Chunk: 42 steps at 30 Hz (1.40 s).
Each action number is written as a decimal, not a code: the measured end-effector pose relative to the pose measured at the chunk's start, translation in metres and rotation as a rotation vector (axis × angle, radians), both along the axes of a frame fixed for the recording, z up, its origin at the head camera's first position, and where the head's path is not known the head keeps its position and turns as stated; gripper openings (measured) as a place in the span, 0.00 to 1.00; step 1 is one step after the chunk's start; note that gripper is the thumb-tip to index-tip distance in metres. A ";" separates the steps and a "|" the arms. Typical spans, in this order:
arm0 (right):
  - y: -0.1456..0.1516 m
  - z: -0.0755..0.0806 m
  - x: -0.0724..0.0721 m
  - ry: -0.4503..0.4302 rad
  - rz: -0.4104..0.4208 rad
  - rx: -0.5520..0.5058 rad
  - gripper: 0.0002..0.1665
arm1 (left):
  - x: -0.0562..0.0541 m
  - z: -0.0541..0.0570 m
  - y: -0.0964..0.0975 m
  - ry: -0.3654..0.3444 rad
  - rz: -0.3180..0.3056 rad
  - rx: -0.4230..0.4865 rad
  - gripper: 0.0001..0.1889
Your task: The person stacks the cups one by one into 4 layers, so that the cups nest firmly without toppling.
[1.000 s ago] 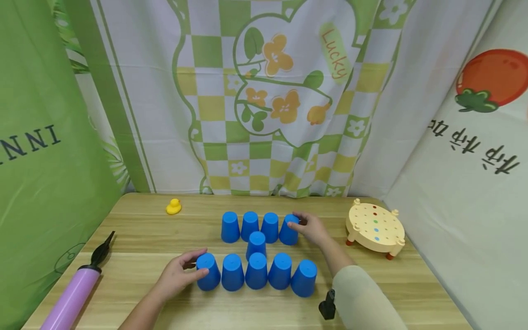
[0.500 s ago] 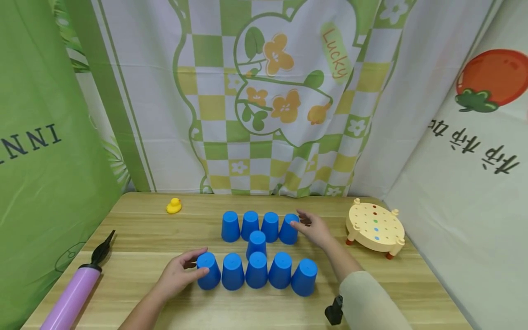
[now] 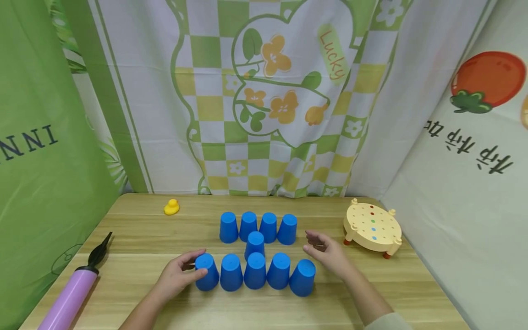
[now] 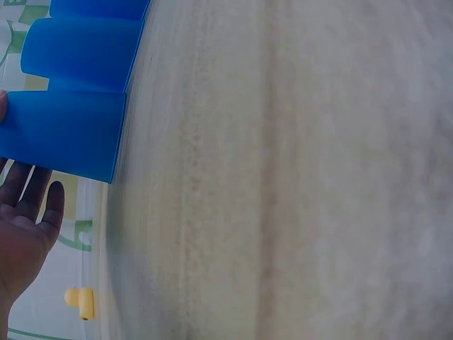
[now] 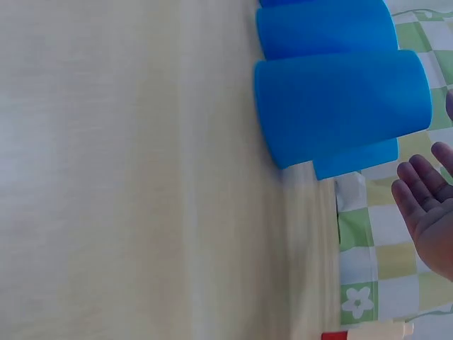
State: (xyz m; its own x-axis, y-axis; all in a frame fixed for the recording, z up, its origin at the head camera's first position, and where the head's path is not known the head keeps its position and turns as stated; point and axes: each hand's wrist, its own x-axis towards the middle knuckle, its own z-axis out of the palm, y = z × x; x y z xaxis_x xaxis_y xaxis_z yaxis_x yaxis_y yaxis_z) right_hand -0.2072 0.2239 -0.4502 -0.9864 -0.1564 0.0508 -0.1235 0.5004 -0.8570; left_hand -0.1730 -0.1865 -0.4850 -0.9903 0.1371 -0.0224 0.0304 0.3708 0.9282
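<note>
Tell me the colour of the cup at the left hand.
The cup at the left hand is blue, best seen in the head view.

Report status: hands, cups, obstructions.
Left hand gripping leftmost near cup. Right hand empty, right of rightmost far cup. Ten blue cups upside down: four far, one middle, five near. Nothing visible between right hand and cups.

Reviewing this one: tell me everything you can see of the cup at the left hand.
The cup is plain blue, smooth and plastic-looking, tapering to a flat closed end. It stands upside down on the table, wide rim down, so its inside is hidden. It is the leftmost of five in the near row. The left hand curves round it, thumb on the near side, fingers behind; how firmly is unclear.
</note>
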 end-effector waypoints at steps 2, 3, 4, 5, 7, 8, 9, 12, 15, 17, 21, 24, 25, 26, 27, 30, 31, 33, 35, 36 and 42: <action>0.003 -0.003 0.009 -0.009 0.000 -0.015 0.30 | 0.000 0.000 0.000 -0.002 0.000 0.002 0.29; 0.004 -0.005 0.014 -0.010 0.002 -0.024 0.30 | 0.000 0.000 0.000 -0.002 0.001 0.001 0.29; 0.006 -0.007 0.017 -0.015 0.004 -0.031 0.30 | 0.000 -0.001 0.000 -0.004 0.003 -0.002 0.29; 0.007 -0.008 0.021 -0.014 0.005 -0.040 0.30 | 0.000 -0.001 0.000 -0.006 0.005 -0.004 0.29; 0.008 -0.011 0.028 -0.018 0.013 -0.056 0.31 | 0.000 -0.002 0.000 -0.008 0.008 -0.010 0.29; 0.009 -0.012 0.031 -0.020 0.021 -0.062 0.31 | 0.000 -0.002 0.000 -0.008 0.010 -0.014 0.29; 0.010 -0.013 0.033 -0.019 0.032 -0.064 0.32 | -0.001 -0.002 0.000 -0.009 0.011 -0.017 0.29; 0.011 -0.016 0.039 -0.023 0.066 -0.056 0.34 | -0.001 -0.003 0.001 -0.011 0.013 -0.015 0.29; 0.011 -0.018 0.042 -0.033 0.089 -0.037 0.37 | 0.000 -0.002 0.000 -0.012 0.015 -0.010 0.29; 0.010 -0.020 0.043 -0.056 0.080 -0.031 0.38 | 0.000 -0.001 0.000 -0.012 0.015 -0.008 0.30; 0.007 -0.022 0.043 -0.103 0.038 -0.029 0.38 | 0.001 0.000 0.001 -0.010 0.015 -0.002 0.30; 0.006 -0.023 0.043 -0.112 0.021 -0.026 0.38 | 0.001 -0.001 0.001 -0.005 0.015 0.000 0.30; 0.006 -0.023 0.044 -0.113 0.018 -0.027 0.38 | 0.001 0.000 0.001 -0.004 0.015 0.000 0.30; 0.005 -0.022 0.043 -0.114 0.016 -0.028 0.38 | 0.001 0.000 0.000 -0.007 0.019 -0.003 0.31; 0.005 -0.022 0.043 -0.114 0.013 -0.030 0.38 | 0.001 0.001 0.000 -0.008 0.025 -0.002 0.31; 0.006 -0.018 0.041 -0.106 0.001 -0.034 0.37 | -0.001 0.006 -0.001 -0.008 0.044 -0.011 0.30; 0.006 -0.016 0.040 -0.100 -0.002 -0.036 0.37 | -0.002 0.009 -0.001 -0.008 0.051 -0.015 0.31; 0.006 -0.011 0.036 -0.084 -0.008 -0.038 0.36 | -0.005 0.017 -0.002 0.000 0.063 -0.022 0.31; 0.007 -0.004 0.032 -0.059 0.000 -0.040 0.35 | -0.010 0.026 -0.002 0.008 0.063 -0.036 0.31; 0.007 0.000 0.029 -0.044 0.004 -0.039 0.34 | -0.012 0.030 -0.002 0.016 0.059 -0.037 0.31; 0.003 0.023 0.012 0.033 0.005 -0.024 0.34 | -0.030 0.057 0.006 0.047 0.032 -0.035 0.33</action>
